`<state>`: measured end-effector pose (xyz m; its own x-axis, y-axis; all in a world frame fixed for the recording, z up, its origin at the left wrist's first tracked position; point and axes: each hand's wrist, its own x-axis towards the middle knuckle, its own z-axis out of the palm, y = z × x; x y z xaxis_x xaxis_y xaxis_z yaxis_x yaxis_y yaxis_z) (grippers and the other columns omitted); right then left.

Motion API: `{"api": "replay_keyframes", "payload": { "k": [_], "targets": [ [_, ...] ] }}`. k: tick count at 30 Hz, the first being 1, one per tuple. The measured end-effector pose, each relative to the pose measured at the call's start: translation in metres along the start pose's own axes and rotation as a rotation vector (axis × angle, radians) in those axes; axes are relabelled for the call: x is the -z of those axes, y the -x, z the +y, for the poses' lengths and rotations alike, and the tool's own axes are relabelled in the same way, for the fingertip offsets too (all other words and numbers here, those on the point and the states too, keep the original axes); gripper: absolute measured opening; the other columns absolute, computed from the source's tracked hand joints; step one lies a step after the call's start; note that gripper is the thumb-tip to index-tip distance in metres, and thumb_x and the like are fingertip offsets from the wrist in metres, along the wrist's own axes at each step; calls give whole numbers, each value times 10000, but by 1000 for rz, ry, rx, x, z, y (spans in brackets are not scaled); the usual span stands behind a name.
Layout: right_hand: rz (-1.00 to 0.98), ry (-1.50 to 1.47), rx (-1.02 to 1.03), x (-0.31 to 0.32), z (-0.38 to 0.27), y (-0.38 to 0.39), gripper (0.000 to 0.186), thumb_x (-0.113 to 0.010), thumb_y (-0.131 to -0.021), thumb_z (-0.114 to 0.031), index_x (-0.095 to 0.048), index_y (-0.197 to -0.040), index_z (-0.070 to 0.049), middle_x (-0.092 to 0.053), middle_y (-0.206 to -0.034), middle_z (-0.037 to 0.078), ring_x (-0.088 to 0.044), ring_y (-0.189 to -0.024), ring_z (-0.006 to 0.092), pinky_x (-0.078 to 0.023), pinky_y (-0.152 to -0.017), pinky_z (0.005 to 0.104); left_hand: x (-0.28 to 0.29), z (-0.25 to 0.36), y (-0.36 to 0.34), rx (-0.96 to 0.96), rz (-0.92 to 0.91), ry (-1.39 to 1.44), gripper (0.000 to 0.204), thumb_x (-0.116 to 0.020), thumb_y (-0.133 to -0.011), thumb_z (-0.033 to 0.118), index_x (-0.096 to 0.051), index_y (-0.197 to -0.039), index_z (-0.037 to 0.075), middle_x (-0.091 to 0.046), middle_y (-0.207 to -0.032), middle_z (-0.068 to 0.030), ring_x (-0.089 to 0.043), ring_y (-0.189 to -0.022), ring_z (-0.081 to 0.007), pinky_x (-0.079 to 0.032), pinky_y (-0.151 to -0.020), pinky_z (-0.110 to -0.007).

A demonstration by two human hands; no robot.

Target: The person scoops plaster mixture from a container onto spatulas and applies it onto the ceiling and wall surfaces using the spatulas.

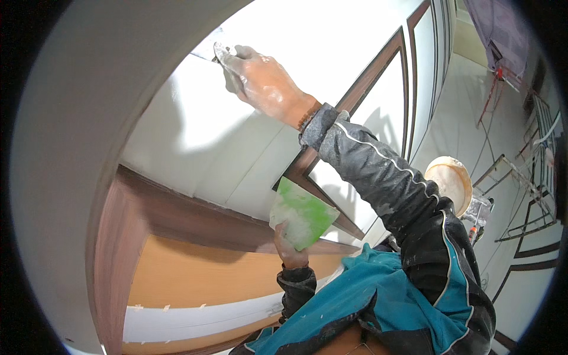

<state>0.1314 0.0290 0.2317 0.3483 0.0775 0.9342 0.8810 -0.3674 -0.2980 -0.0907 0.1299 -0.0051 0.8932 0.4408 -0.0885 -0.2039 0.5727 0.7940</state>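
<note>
My right hand [263, 83], smeared with white paste, reaches up to the white wall panel [254, 148] near the curved ceiling edge. Its fingers are closed around what looks like a putty knife [207, 51]; the thin blade lies against the panel and the handle is hidden. Lower down, my left hand [290, 247] grips a flat green plate [305, 216] by its near edge. White putty is smeared over the plate's face. The plate is held tilted, in front of the brown wooden frame.
A brown door frame [177, 198] surrounds an orange-tan panel [189, 275] at lower left. Brown mouldings [378, 65] cross the wall. Behind my right arm is a cream bucket [451, 177]. Metal stands [526, 195] occupy the floor at right, and purple cloth [503, 29] hangs at upper right.
</note>
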Motion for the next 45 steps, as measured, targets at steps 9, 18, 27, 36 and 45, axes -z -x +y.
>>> {"api": "replay_keyframes", "payload": {
  "k": [9, 18, 27, 36, 45],
  "targets": [
    [-82, 153, 213, 50, -20, -27, 138, -558, -834, -89, -627, -910, 2, -658, -827, 166, -668, -810, 331, -549, -713, 440, -25, 8, -33, 100, 1, 27, 251, -574, -886, 209, -576, -1080, 50, -602, -1022, -53, -607, -982, -203, -509, -879, -370],
    [-173, 164, 270, 73, -27, -38, 181, -570, -853, -166, -656, -913, -18, -682, -830, 156, -661, -793, 338, -531, -767, 444, -71, 27, -29, -31, -104, 19, 275, -583, -876, 195, -576, -1105, 43, -612, -1057, -62, -604, -1009, -227, -494, -904, -382],
    [-624, -917, -245, 142, 23, 85, 461, -501, -971, -57, -482, -1419, -165, -596, -764, 25, -489, -542, 55, -467, -485, 226, -107, 64, 12, 102, -162, 183, 254, -597, -897, 173, -586, -1099, 19, -627, -1060, -95, -626, -993, -221, -522, -878, -364],
    [-526, -731, -54, 191, 15, 152, 331, -622, -839, 18, -645, -1164, -39, -686, -925, 149, -652, -752, 256, -505, -643, 366, -113, 84, 10, 170, -224, 41, 225, -581, -905, 112, -595, -1097, -5, -642, -1077, -139, -637, -977, -264, -527, -873, -405],
    [-340, -1175, -1051, 212, 29, 184, 379, -512, -989, -154, -509, -1324, 24, -619, -713, 56, -570, -525, 102, -446, -426, 213, -140, 77, 12, -707, 19, -275, 328, -636, -898, 108, -582, -1174, -61, -590, -1158, -167, -588, -1057, -235, -478, -942, -380]
  ]
}}
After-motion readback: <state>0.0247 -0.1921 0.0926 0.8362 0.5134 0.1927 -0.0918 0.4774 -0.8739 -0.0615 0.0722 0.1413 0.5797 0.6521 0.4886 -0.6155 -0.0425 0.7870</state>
